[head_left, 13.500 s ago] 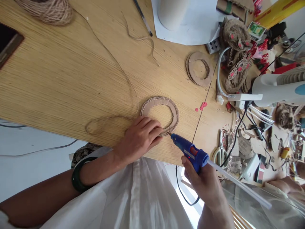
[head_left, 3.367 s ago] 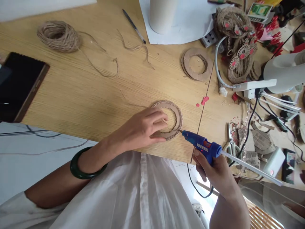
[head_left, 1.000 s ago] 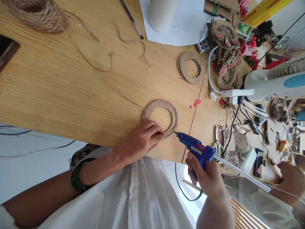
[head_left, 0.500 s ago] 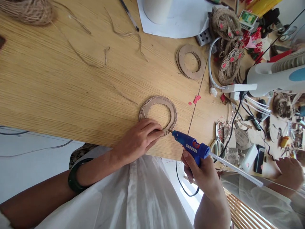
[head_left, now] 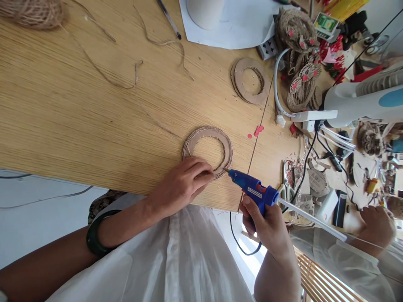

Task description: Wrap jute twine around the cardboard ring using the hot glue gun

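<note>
A flat cardboard ring (head_left: 225,141) with twine along its outer edge lies near the table's front edge. My left hand (head_left: 189,181) is closed on the ring's near side, its fingers pinching the rim and hiding part of it. In my right hand (head_left: 262,218) is a blue hot glue gun (head_left: 252,186), with a long white glue stick (head_left: 311,219) sticking out of its back. The gun's nozzle points at the ring's near right part, at or just above the surface. Thin twine (head_left: 157,122) runs from the ring towards a twine ball (head_left: 34,14) at the far left.
More cardboard rings (head_left: 239,86) lie stacked beyond. Red paper dots (head_left: 258,131) sit by the table seam. Scissors (head_left: 286,184), a white appliance (head_left: 362,100), cables and twine crafts crowd the right side. A co-worker's hand (head_left: 378,226) is at the right. A pen (head_left: 169,19) lies at the back.
The nozzle has shifted very slightly along the ring, staying by its near right part. My left hand keeps its hold. The whole view has drifted a little.
</note>
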Available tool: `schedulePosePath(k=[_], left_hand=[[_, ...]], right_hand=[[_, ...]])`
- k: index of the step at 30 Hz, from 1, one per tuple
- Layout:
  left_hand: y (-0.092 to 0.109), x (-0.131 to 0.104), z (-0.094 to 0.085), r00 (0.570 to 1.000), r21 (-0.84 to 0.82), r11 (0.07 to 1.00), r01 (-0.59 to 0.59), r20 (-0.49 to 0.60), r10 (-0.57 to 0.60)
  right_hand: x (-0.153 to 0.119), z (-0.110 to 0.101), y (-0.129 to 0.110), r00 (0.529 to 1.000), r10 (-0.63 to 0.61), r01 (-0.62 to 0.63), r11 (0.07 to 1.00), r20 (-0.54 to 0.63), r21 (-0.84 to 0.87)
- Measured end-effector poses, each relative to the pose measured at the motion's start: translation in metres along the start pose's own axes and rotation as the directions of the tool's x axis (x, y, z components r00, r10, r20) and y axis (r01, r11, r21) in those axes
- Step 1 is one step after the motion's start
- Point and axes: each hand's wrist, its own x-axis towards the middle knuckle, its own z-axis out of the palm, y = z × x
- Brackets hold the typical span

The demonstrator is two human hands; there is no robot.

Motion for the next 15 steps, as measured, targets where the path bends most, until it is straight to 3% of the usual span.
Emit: schedulePosePath(k=[9, 15], left_hand=[[0.002, 0.001, 0.001, 0.999, 0.076, 0.997, -0.033, 0.016, 0.032], [-0.011, 0.004, -0.019, 0.989, 0.209, 0.967, -0.148, 0.015, 0.148]], right_hand=[[-0.004, 0.0, -0.001, 0.999, -0.042, 0.042, 0.999, -0.023, -0.002], [-0.001, -0.008, -0.006, 0.985, -0.142, 0.149, 0.986, -0.098, 0.077]])
